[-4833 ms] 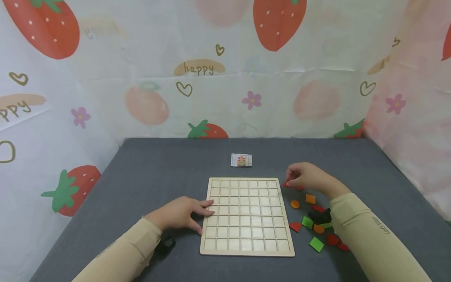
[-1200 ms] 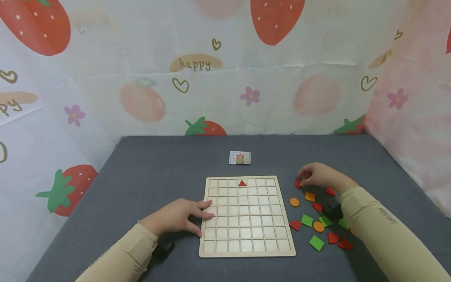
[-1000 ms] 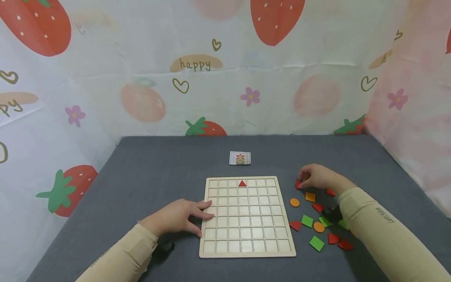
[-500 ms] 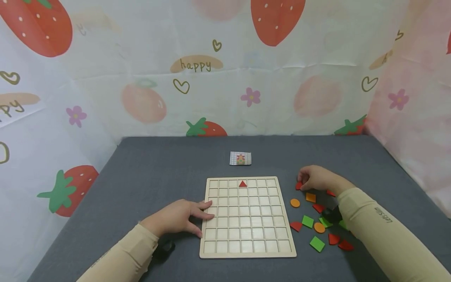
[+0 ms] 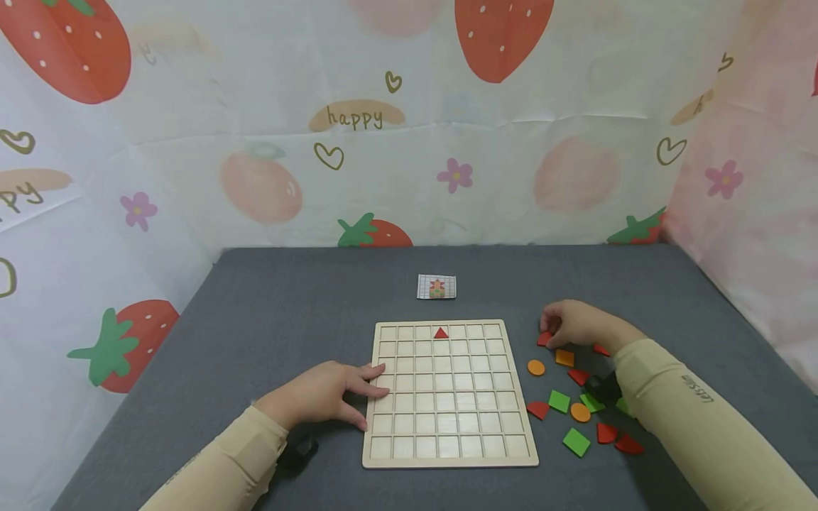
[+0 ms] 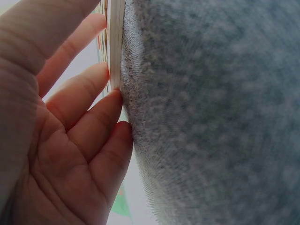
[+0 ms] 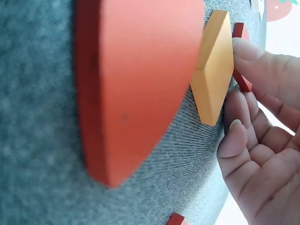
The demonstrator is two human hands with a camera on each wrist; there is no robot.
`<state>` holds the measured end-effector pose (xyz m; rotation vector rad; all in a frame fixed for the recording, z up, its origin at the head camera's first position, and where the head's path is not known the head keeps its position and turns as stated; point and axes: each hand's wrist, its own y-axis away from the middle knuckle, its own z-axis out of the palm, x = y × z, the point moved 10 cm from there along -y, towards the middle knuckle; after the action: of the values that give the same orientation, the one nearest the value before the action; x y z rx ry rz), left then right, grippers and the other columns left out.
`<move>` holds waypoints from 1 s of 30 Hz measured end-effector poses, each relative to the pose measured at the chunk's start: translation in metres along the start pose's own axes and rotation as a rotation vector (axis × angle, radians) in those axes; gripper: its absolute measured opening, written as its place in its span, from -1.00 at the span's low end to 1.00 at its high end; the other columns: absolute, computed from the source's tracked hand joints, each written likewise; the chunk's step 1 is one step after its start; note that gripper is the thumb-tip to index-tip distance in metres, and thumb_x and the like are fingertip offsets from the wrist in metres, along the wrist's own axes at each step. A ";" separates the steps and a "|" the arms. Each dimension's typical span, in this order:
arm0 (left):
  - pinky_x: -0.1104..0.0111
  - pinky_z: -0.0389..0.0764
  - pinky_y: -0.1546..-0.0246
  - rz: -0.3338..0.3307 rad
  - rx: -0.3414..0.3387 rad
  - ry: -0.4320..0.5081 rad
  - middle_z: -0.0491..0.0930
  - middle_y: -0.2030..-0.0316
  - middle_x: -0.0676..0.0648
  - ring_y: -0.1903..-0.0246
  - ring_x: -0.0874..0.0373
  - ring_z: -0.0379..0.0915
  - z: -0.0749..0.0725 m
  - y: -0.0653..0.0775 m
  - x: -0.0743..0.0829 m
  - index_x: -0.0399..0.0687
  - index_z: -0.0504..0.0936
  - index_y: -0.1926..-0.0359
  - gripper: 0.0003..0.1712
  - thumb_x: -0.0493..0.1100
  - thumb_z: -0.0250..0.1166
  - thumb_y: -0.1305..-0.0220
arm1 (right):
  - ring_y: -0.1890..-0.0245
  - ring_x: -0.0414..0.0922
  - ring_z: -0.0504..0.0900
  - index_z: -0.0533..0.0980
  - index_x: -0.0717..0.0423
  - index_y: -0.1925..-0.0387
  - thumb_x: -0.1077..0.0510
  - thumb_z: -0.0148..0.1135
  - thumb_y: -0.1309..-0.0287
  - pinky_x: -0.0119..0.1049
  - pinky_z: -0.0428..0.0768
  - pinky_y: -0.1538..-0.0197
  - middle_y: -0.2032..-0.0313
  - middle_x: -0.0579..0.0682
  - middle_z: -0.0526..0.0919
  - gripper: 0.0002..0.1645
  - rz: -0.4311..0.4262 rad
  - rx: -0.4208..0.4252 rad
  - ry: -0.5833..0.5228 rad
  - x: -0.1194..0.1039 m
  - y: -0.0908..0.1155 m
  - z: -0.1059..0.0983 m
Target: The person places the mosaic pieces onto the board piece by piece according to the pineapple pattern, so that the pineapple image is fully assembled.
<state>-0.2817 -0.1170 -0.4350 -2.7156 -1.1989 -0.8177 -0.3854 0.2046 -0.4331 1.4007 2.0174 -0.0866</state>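
Observation:
A pale wooden grid board (image 5: 451, 394) lies on the grey cloth, with a red triangle tile (image 5: 441, 333) in a top-row cell. My left hand (image 5: 329, 392) rests on its left edge, fingers spread and fairly straight; in the left wrist view the fingertips touch the board's side (image 6: 115, 47). To the right of the board, my right hand (image 5: 578, 324) pinches a small red tile (image 5: 544, 339) at the cloth. The right wrist view shows the thumb on this red tile (image 7: 243, 77) and the other fingers curled; its full outline is partly hidden.
Right of the board lie loose tiles: an orange square (image 5: 565, 358), orange discs (image 5: 535, 367), green squares (image 5: 576, 442) and several red fan-shaped pieces (image 5: 629, 444). Behind the board lies a small pattern card (image 5: 437, 287). A printed curtain (image 5: 409, 177) stands beyond the table.
Since the earliest frame the red triangle has come onto the board's top row, and my right hand has moved right to another red tile, which has shifted slightly. The left hand stays.

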 end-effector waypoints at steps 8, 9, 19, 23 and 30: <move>0.24 0.34 -0.12 0.003 0.002 -0.001 0.26 -0.27 0.10 -0.24 0.21 0.19 0.000 0.000 0.000 0.25 0.52 -0.10 -0.26 0.24 0.38 0.23 | 0.52 -0.12 0.41 0.45 0.13 0.50 0.29 0.32 0.04 -0.28 0.38 0.43 0.51 -0.04 0.52 -0.83 -0.005 -0.030 -0.025 0.000 0.000 0.003; 0.24 0.34 -0.12 0.003 0.001 -0.002 0.25 -0.27 0.10 -0.24 0.21 0.19 0.000 0.000 -0.001 0.25 0.52 -0.11 -0.26 0.23 0.38 0.23 | 0.53 -0.12 0.40 0.45 0.13 0.52 0.28 0.32 0.03 -0.28 0.37 0.44 0.52 -0.05 0.52 -0.83 -0.006 -0.034 -0.030 0.000 0.000 0.003; 0.23 0.34 -0.12 0.003 -0.002 -0.001 0.25 -0.28 0.09 -0.25 0.19 0.18 -0.001 0.001 0.001 0.25 0.52 -0.11 -0.27 0.22 0.38 0.22 | 0.56 -0.10 0.36 0.44 0.13 0.50 0.18 0.27 -0.06 -0.27 0.33 0.46 0.58 -0.05 0.45 -0.84 -0.031 -0.012 -0.057 -0.011 -0.001 -0.011; 0.23 0.33 -0.13 0.003 -0.002 -0.004 0.24 -0.28 0.09 -0.25 0.19 0.17 -0.001 0.001 0.002 0.24 0.52 -0.11 -0.27 0.21 0.39 0.21 | 0.51 -0.09 0.39 0.50 0.10 0.47 0.14 0.28 -0.06 -0.26 0.34 0.42 0.53 -0.05 0.49 -0.87 -0.052 0.011 -0.061 -0.020 -0.003 -0.015; 0.23 0.32 -0.13 0.001 -0.004 0.003 0.24 -0.28 0.09 -0.26 0.20 0.16 -0.002 0.001 0.003 0.23 0.52 -0.11 -0.27 0.18 0.40 0.20 | 0.36 -0.10 0.49 0.64 0.01 0.36 0.08 0.25 -0.10 -0.23 0.47 0.27 0.35 -0.07 0.61 -0.88 -0.083 0.025 -0.065 -0.037 -0.008 -0.012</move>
<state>-0.2799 -0.1165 -0.4322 -2.7169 -1.1962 -0.8246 -0.3906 0.1763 -0.4062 1.3130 2.0263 -0.1918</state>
